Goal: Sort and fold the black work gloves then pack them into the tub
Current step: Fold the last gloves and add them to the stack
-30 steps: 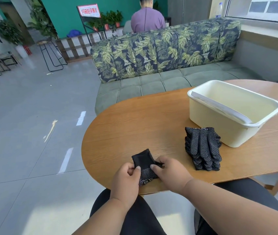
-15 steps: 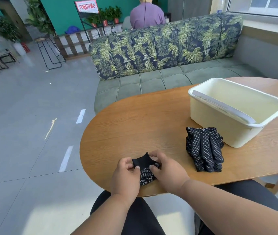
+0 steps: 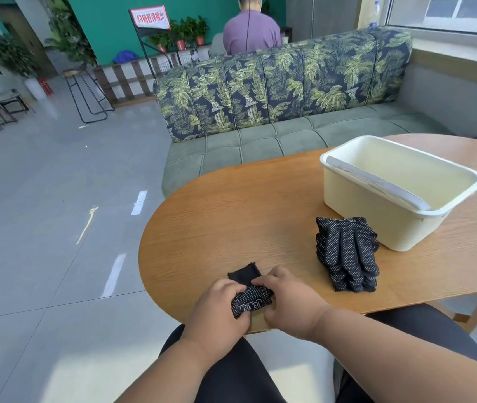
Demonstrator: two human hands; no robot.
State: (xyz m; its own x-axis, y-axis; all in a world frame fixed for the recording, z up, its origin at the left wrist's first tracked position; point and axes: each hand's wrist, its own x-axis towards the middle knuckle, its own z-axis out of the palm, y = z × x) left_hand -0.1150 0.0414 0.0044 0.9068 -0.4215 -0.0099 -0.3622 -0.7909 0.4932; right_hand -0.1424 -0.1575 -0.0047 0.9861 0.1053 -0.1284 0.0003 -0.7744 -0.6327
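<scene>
**A:** Gloves first: where is the folded glove now?

**B:** Near the desk edge closest to the person, well short of the tub. Both hands have closed in since a second ago. The left hand and right hand curl round the bundle from either side, and it looks tighter, with less of the cuff sticking out.

**A:** So the fold is nearly done?

**B:** I'd judge so; packing comes next. The glove stack lies just in front of the tub, still unfolded.

**A:** Room to move?

**B:** Bare wood runs from the bundle toward the tub's left side. The bundle sits close to the rim, so it could slip off
</scene>
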